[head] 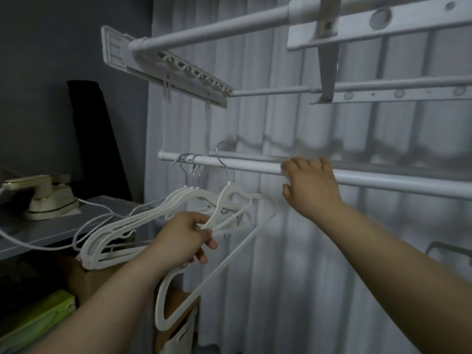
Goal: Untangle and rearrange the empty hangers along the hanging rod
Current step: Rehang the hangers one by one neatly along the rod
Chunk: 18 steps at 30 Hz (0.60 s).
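Observation:
A white hanging rod (245,163) runs across the middle, in front of a pale curtain. Several white hangers (143,218) hang bunched near its left end, tilted down to the left. One white hanger (224,198) hangs apart by its metal hook, a little to the right of the bunch. My left hand (184,236) grips the shoulder of this single hanger below the rod. My right hand (310,187) rests on the rod further right, fingers over the top; what lies under them is hidden.
A folding drying rack (178,70) with more rods (281,92) hangs overhead. At left a grey shelf (51,231) carries a small iron (48,198) with a white cable. Cardboard boxes (178,305) stand below the hangers, and a green box (35,318) sits at lower left.

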Each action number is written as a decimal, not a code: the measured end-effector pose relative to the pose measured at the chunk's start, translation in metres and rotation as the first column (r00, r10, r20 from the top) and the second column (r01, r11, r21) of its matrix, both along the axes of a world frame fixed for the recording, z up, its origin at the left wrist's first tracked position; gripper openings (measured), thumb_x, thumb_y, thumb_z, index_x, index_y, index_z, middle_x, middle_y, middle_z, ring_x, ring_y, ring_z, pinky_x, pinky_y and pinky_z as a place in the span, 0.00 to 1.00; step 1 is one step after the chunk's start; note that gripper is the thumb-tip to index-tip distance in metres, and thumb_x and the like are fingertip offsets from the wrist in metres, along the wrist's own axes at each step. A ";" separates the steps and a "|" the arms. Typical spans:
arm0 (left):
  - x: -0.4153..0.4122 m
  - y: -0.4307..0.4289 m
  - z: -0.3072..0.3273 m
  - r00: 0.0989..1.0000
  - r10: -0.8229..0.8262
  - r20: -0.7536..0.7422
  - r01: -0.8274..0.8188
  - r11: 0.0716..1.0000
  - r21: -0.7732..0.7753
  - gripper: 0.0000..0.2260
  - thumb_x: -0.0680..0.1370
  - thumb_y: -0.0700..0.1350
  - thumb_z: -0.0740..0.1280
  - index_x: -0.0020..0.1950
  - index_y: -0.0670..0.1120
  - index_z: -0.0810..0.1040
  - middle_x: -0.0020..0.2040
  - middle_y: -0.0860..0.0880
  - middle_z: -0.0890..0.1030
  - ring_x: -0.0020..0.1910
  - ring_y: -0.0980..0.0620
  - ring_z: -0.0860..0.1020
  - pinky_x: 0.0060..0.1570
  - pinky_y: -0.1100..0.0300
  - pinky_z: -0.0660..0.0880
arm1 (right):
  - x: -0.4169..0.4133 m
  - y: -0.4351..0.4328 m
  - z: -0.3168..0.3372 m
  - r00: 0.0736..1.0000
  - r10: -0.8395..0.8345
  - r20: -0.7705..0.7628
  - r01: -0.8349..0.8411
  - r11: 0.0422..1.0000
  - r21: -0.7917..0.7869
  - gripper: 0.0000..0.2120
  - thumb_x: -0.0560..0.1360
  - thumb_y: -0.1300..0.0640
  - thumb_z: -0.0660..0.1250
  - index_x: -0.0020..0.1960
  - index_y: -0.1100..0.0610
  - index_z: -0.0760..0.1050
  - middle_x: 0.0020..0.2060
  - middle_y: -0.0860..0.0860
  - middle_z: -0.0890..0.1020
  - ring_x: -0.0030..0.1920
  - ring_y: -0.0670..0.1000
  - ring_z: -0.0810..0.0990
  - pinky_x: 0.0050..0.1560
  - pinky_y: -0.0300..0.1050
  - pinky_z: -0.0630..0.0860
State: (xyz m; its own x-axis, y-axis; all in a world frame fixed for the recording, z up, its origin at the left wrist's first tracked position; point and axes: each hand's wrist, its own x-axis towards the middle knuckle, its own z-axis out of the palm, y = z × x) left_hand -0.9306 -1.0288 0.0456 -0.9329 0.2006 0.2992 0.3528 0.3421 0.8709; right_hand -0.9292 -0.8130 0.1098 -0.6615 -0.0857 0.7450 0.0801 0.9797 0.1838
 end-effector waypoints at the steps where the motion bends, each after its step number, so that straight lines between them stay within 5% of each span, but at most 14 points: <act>1: -0.005 0.005 0.000 1.000 0.002 0.002 -0.002 1.000 -0.005 0.10 0.77 0.37 0.60 0.41 0.49 0.75 0.28 0.52 0.80 0.16 0.57 0.72 0.19 0.67 0.66 | -0.003 0.002 -0.002 1.000 -0.013 0.012 0.012 1.000 0.023 0.20 0.75 0.57 0.60 0.65 0.60 0.67 0.63 0.57 0.72 0.63 0.59 0.69 0.67 0.52 0.56; 4: -0.016 0.017 -0.003 1.000 -0.013 0.028 0.014 0.999 -0.042 0.11 0.77 0.36 0.60 0.40 0.51 0.74 0.29 0.51 0.79 0.16 0.58 0.72 0.24 0.63 0.67 | -0.012 0.004 -0.006 0.997 0.044 -0.064 -0.040 0.997 0.059 0.17 0.64 0.61 0.71 0.52 0.65 0.76 0.48 0.63 0.80 0.46 0.64 0.79 0.52 0.55 0.72; 8: -0.026 0.028 -0.002 0.999 -0.035 0.042 0.038 0.996 -0.084 0.12 0.77 0.36 0.59 0.40 0.53 0.73 0.30 0.50 0.79 0.16 0.59 0.72 0.22 0.66 0.66 | -0.014 0.006 -0.005 0.996 0.046 -0.081 -0.042 0.998 0.056 0.17 0.68 0.60 0.69 0.55 0.64 0.75 0.52 0.62 0.79 0.51 0.63 0.77 0.54 0.54 0.69; 14: -0.031 0.036 -0.001 0.990 -0.122 0.063 0.132 0.973 -0.188 0.11 0.78 0.39 0.59 0.43 0.54 0.72 0.28 0.51 0.78 0.18 0.59 0.72 0.21 0.68 0.67 | -0.027 0.004 -0.009 0.982 0.078 -0.171 -0.064 0.994 0.089 0.18 0.55 0.60 0.76 0.43 0.63 0.78 0.38 0.60 0.82 0.36 0.62 0.80 0.42 0.53 0.77; 18: -0.029 0.036 -0.001 0.975 -0.203 0.090 0.220 0.933 -0.284 0.13 0.78 0.41 0.59 0.40 0.59 0.71 0.29 0.54 0.77 0.21 0.59 0.73 0.26 0.68 0.70 | -0.040 -0.012 -0.007 0.966 0.120 -0.227 -0.098 0.990 0.104 0.19 0.57 0.53 0.69 0.46 0.62 0.79 0.41 0.58 0.84 0.36 0.60 0.82 0.40 0.53 0.79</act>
